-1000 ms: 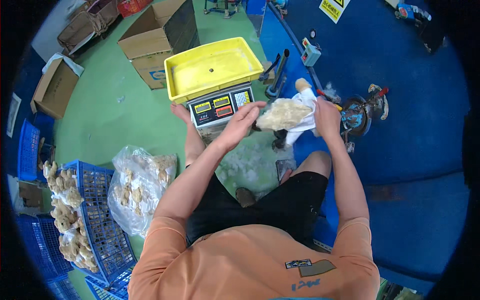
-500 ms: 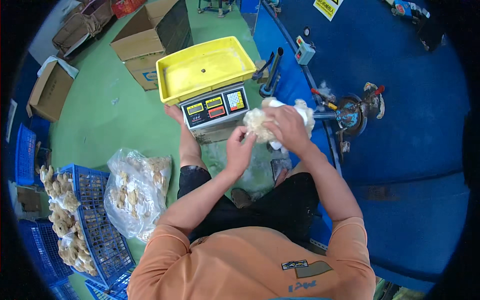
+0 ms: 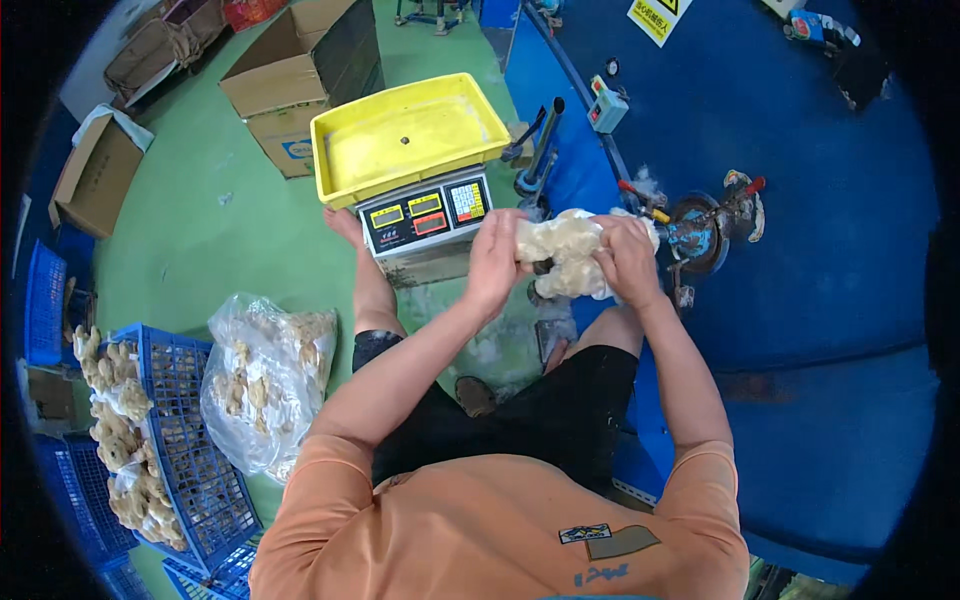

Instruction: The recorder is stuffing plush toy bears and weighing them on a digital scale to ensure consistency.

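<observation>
On the green workshop floor [image 3: 200, 230], cardboard boxes [image 3: 300, 80] stand at eleven o'clock, a blue crate [image 3: 190, 450] at eight. Left hand [image 3: 495, 262] and right hand [image 3: 628, 262], fingers curled, grip a bag of ginger [image 3: 565, 255] beside the yellow-trayed scale [image 3: 415, 170].

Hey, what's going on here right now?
A seated person grips a clear bag of ginger between the left hand and right hand, beside a weighing scale whose yellow tray sits empty. A bigger bag of ginger rests on the green floor by a blue crate.
</observation>
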Demonstrator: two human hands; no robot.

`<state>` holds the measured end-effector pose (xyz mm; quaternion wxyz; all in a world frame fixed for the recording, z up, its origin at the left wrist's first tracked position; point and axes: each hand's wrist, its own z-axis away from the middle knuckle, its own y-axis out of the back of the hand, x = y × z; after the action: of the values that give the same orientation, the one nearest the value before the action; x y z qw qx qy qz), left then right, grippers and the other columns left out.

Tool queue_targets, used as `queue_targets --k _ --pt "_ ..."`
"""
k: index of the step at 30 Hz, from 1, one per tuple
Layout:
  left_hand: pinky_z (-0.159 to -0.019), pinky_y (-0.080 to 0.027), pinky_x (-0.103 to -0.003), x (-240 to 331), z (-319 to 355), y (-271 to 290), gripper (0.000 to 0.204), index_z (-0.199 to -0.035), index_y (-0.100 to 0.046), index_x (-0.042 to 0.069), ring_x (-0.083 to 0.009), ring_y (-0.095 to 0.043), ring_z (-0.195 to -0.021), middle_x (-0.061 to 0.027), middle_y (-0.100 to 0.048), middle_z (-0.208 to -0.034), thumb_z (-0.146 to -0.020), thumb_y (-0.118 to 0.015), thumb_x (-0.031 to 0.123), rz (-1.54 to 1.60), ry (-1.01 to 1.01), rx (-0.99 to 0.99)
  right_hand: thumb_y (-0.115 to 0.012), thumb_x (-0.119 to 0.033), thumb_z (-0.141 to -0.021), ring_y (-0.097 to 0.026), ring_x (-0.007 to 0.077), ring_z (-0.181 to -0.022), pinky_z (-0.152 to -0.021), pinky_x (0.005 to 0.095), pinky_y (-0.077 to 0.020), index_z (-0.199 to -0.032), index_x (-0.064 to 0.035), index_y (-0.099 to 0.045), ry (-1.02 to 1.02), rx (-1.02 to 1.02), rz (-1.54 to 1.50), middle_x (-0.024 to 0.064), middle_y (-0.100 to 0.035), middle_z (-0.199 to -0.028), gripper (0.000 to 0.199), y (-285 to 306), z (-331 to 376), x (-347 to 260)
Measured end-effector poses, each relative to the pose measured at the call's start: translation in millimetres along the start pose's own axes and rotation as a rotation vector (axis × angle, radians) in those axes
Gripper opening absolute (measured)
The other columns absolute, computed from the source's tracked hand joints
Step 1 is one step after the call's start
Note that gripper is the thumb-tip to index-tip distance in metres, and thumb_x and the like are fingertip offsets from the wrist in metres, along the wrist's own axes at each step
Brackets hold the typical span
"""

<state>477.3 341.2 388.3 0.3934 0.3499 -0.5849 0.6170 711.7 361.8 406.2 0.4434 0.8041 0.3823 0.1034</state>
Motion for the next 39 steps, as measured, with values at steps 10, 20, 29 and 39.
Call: queue_targets --k 10,20,29,39 --pt "-0.046 -0.037 -0.021 17.7 9.8 -0.4 0.035 -0.113 -0.055 0.005 -0.0089 -0.044 -0.055 -0.0041 -0.056 -0.082 -0.106 -0.043 0.037 -0.156 -0.08 0.004 -0.071 -0.008 -0.075 -0.063 0.0285 -0.101 -0.096 0.0417 -0.0452 -0.092 -0.0062 -0.052 0.047 0.008 -0.009 0.008 -0.068 -0.113 0.026 -9.3 -10.8 -14.0" --pt "-0.047 -0.039 -0.017 -10.7 3.1 69.0 0.036 -0.117 -0.056 0.006 -0.0058 -0.048 -0.056 -0.0037 -0.063 -0.084 -0.102 -0.057 0.039 0.948 0.28 -0.177 -0.073 -0.012 -0.076 -0.063 0.0271 -0.09 -0.087 0.0384 -0.0474 -0.099 -0.0067 -0.057 0.002 -0.051 -0.015 0.0062 -0.068 -0.099 0.028 -26.2 -33.1 -46.8" --pt "-0.066 -0.055 -0.023 31.6 -1.2 34.4 0.038 -0.134 -0.052 0.002 -0.0142 -0.066 -0.079 -0.0096 -0.066 -0.099 -0.1 -0.06 0.019 0.426 0.013 0.186 -0.067 -0.021 -0.083 -0.057 0.0294 -0.068 -0.067 0.041 -0.0452 -0.084 -0.0079 -0.055 -0.303 0.093 0.128 0.0088 -0.059 -0.076 0.017 -50.9 -39.0 -41.1" --pt "-0.068 -0.048 -0.021 6.1 9.1 48.4 0.031 -0.13 -0.056 0.003 -0.0107 -0.06 -0.08 -0.0067 -0.063 -0.106 -0.101 -0.055 0.013 -0.144 0.165 -0.021 -0.062 -0.014 -0.088 -0.054 0.0316 -0.063 -0.062 0.0418 -0.0437 -0.078 -0.008 -0.053 -0.239 0.151 0.14 0.0096 -0.058 -0.073 0.015 -51.8 -45.0 -53.9"
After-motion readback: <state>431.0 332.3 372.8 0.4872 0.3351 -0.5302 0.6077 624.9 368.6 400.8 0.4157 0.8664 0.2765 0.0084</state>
